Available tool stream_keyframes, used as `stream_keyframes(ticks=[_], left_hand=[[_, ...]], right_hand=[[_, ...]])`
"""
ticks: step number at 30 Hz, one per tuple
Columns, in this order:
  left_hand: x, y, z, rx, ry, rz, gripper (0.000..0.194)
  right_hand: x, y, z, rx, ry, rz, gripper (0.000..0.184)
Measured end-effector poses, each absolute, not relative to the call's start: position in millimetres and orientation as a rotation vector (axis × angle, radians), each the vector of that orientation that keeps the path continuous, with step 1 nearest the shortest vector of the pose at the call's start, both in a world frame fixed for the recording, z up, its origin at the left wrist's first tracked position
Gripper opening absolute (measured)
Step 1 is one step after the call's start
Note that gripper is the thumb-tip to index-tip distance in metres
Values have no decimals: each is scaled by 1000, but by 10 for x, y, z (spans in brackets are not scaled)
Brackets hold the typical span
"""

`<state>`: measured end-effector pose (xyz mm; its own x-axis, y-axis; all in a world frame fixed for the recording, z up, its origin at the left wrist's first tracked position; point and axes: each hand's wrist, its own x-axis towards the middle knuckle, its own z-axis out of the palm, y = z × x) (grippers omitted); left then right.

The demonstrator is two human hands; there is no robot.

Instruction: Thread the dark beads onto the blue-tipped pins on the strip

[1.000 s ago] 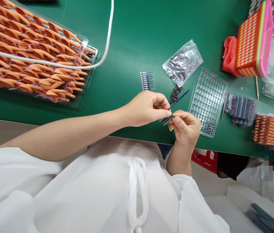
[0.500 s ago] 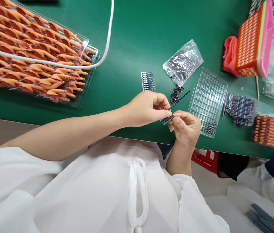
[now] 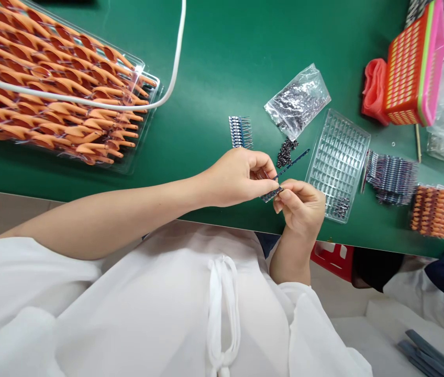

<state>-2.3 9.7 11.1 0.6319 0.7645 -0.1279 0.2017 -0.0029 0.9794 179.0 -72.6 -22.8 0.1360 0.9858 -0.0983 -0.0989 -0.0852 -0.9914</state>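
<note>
My left hand [image 3: 237, 175] and my right hand [image 3: 302, 204] meet over the front edge of the green table [image 3: 214, 57]. Both pinch a small dark blue strip of parts [image 3: 271, 195] between fingertips. A thin blue stick [image 3: 292, 163] lies on the table just beyond the fingers. Close behind it sits a little heap of tiny dark parts [image 3: 285, 152], and a blue comb-like strip with metal pins [image 3: 240, 132] lies beyond my left hand.
A clear tray of orange pieces [image 3: 49, 89] fills the far left, with a white cable [image 3: 88, 99] across it. A clear bag of dark parts [image 3: 296, 102], a clear moulded tray [image 3: 337, 162], an orange-pink basket [image 3: 412, 68] and stacked parts [image 3: 440, 212] stand to the right.
Both hands stay pinched on the blue strip; the fingertips have shifted only slightly. The view has drifted a touch.
</note>
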Motion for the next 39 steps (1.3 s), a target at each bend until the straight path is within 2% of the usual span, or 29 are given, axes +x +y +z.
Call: stream_keyframes(ticks=[14,19,39], left_hand=[[-38,124,71,1425,705,452,7],[-34,114,65,1401,700,425,7],[-18,107,31,1394,725,423,5]], right_hand=[[1844,-706,-236,-1126,-920,1448,12],[1857,-716,-252,-1171,-933,1441,16],[1861,-736,-285,-1192,-1049,1381,11]])
